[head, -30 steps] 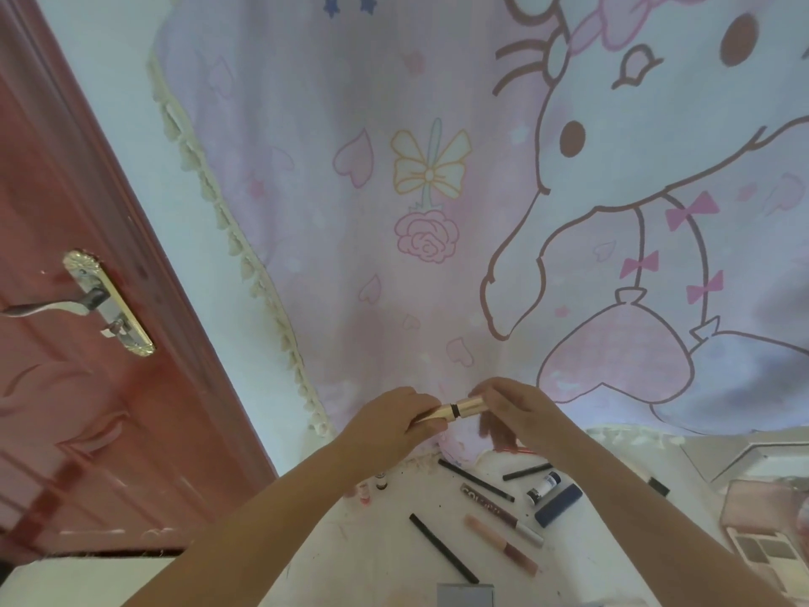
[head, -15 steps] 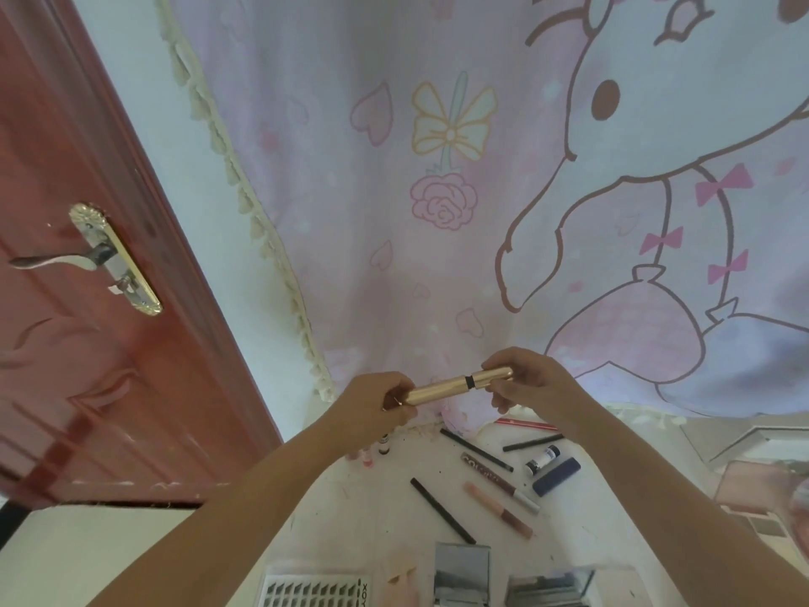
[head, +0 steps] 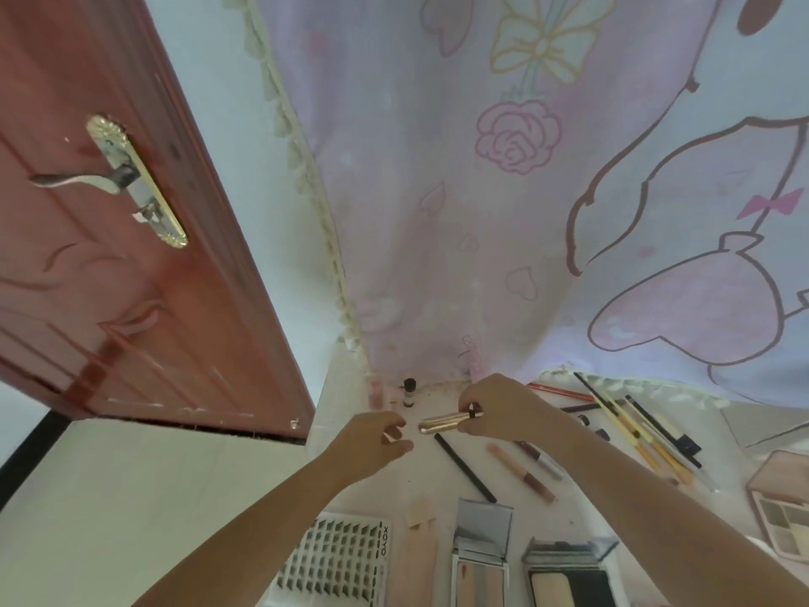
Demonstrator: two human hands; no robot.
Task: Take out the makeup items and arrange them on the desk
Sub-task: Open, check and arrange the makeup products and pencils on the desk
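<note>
My right hand (head: 503,409) pinches a gold makeup tube (head: 442,421) by its right end and holds it low over the white desk (head: 350,479). My left hand (head: 376,438) is just left of the tube's free end, fingers curled, not touching it. Below the hands lie a black pencil (head: 465,467), a pink lip gloss (head: 521,473) and a dark-tipped gloss tube (head: 540,460). A small dark-capped bottle (head: 409,392) stands upright at the back.
Along the desk's front are a lash tray (head: 337,558), an open mirror compact (head: 481,549) and a second palette (head: 564,576). Brushes and pencils (head: 634,427) lie to the right, beside a pink eyeshadow palette (head: 783,506). A cartoon curtain (head: 525,212) hangs behind; a red door (head: 109,256) stands left.
Both hands came down toward the desk. My left hand let go of the gold tube, which now rests only in my right hand. The view tilted downward.
</note>
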